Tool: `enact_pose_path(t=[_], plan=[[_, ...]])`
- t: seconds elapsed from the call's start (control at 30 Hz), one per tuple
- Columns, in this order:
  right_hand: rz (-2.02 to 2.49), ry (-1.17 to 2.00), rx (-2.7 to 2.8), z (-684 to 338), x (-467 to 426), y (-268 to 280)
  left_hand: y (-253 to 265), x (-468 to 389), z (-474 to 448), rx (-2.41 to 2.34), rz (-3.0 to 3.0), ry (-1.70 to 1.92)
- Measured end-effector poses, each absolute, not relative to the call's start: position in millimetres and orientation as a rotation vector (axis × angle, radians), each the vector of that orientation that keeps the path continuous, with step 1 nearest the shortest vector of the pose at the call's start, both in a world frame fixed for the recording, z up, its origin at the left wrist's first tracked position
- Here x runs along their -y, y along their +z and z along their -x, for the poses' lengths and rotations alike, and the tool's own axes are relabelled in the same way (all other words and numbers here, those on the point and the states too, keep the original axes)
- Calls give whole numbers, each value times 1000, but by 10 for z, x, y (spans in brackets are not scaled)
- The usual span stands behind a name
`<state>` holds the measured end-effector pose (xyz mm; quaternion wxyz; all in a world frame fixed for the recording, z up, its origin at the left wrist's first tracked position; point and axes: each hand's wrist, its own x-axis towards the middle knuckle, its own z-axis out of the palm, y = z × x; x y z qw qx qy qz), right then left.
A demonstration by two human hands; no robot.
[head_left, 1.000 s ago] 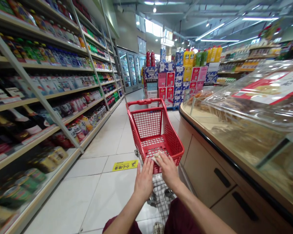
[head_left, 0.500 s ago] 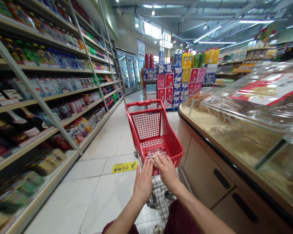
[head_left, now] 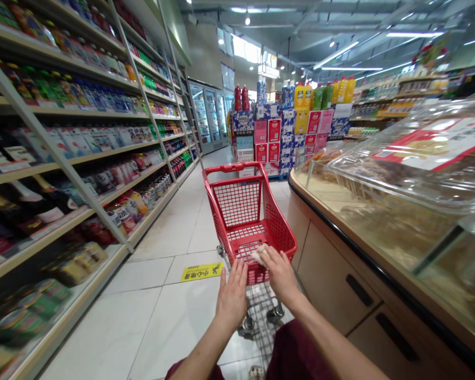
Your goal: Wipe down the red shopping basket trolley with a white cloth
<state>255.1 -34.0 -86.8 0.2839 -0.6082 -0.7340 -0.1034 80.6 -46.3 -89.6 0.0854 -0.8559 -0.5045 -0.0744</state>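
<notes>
In front of me stands a red shopping cart [head_left: 279, 221] with mesh basket walls and a grey wire lower rack. My right hand [head_left: 280, 272] holds a crumpled whitish cloth [head_left: 259, 255] against the near rim of the basket, fingers curled over it. On the left part of the same rim rests my left hand [head_left: 232, 290], its fingers stretched out and holding nothing. The inside of the basket shows its slotted red floor.
Drink shelves [head_left: 114, 153] line the left side. A wooden counter [head_left: 336, 264] with clear plastic food boxes [head_left: 411, 153] borders the right. Stacked drink cartons [head_left: 269, 140] stand ahead. A yellow floor sticker [head_left: 201, 272] lies on the white tiles left of the cart.
My right hand has slid to the right along the near rim with the cloth. My left hand and the cart have stayed in nearly the same place.
</notes>
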Motion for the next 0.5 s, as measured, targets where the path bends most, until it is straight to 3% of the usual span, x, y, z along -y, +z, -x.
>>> enact_pose_path(t=[0.13,0.33,0.5], plan=[[1853,-343,1740,-2954,311,-888,-867,479,-798,1527,2623,-253],[1570,-283,1954,-2668,356,-912,-607,156,-691,1472,2576,-287],[1627,-224,1949,-2544,341,-933,-379,-210,-568,1287,2652,-200]])
